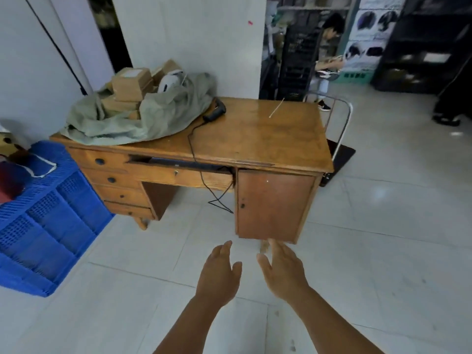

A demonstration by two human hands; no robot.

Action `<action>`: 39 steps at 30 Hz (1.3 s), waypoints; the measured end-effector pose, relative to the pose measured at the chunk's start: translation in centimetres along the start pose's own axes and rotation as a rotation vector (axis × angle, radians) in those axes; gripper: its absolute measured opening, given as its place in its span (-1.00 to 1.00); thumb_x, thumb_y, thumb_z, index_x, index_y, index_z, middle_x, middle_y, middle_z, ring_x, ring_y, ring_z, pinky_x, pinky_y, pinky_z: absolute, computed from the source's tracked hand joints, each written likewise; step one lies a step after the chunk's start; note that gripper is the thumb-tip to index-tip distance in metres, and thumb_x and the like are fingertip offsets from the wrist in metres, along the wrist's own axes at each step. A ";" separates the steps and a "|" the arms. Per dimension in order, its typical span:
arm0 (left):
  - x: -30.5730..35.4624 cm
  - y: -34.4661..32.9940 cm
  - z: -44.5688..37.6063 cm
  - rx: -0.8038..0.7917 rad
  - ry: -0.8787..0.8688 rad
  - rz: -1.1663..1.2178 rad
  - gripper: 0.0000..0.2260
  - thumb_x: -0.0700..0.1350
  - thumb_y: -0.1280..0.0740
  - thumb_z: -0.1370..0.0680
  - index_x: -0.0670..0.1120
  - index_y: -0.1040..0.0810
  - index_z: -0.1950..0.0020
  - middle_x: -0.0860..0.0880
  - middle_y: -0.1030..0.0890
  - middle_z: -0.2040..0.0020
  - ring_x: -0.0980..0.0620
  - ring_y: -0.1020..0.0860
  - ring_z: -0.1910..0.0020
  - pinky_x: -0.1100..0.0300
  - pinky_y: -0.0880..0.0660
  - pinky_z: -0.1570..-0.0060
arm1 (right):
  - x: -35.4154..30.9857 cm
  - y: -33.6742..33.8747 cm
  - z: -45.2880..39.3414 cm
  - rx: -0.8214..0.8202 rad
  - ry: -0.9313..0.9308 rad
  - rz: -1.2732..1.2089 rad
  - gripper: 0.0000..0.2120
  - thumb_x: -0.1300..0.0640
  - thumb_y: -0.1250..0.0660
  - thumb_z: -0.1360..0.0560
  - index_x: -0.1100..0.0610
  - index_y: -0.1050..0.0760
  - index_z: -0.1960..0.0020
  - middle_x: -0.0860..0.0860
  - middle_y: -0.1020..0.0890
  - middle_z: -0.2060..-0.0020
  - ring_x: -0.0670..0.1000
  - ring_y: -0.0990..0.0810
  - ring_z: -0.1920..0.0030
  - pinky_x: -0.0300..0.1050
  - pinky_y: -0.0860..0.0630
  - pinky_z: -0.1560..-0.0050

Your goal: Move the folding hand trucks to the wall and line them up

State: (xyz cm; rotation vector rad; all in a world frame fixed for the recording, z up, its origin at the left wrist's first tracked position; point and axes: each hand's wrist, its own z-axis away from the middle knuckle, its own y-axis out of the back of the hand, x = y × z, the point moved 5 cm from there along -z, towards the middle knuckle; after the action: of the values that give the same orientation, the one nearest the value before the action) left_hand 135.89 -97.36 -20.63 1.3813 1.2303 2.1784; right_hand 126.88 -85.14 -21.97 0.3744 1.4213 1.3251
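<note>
1. Hand truck: right of centre in the frame, standing on the floor just behind the right end of the desk. Dark platform flat; metal handle upright; its near corner is hidden by the desk edge.
2. Open room: bare pale tile floor runs from the truck's right side down to the lower right of the frame.
3. Left hand and right hand: bottom centre, fingers spread, palms facing each other, not touching, holding nothing; both over the floor in front of the desk.
4. Desk top: green cloth with cardboard boxes at its left; black handheld device with trailing cord.
5. Blue crate: left edge of the frame, beside the desk.
6. White wall: upper centre, behind the desk. Dark shelving upper right, blurred.
</note>
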 end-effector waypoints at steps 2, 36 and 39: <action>2.1 -0.8 -2.5 -0.034 -0.065 -0.002 -0.50 -0.01 -0.13 -0.62 -0.03 -0.09 -0.53 -0.01 -0.24 -0.51 0.04 -0.25 -0.47 0.18 -0.23 -0.39 | 1.7 1.9 -1.4 0.040 -0.058 0.004 -0.43 -0.15 0.02 -0.61 0.11 -0.08 -0.53 0.04 -0.20 -0.52 0.04 -0.15 -0.51 -0.03 -0.12 -0.50; 43.3 -18.9 -30.3 -0.209 -0.486 -0.076 -0.50 -0.04 -0.16 -0.61 -0.05 -0.12 -0.53 -0.05 -0.32 -0.46 0.00 -0.29 -0.43 0.17 -0.23 -0.38 | 33.3 34.1 -21.6 0.331 -0.360 -0.018 -0.44 -0.14 0.01 -0.62 0.11 -0.06 -0.53 0.03 -0.20 -0.51 0.05 -0.18 -0.49 -0.04 -0.11 -0.46; 45.3 -20.0 -33.2 -0.202 -0.465 -0.067 -0.51 -0.04 -0.16 -0.61 -0.04 -0.13 -0.52 -0.04 -0.32 -0.46 -0.01 -0.28 -0.44 0.15 -0.24 -0.39 | 35.0 36.3 -24.2 0.330 -0.345 -0.026 -0.44 -0.14 0.01 -0.62 0.11 -0.06 -0.53 0.03 -0.21 -0.51 0.05 -0.19 -0.49 -0.03 -0.12 -0.46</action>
State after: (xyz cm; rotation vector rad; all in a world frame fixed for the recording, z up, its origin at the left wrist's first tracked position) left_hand 81.26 -74.20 -14.89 1.6082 0.8471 1.7394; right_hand 79.14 -57.28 -13.73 0.7625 1.3420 0.9470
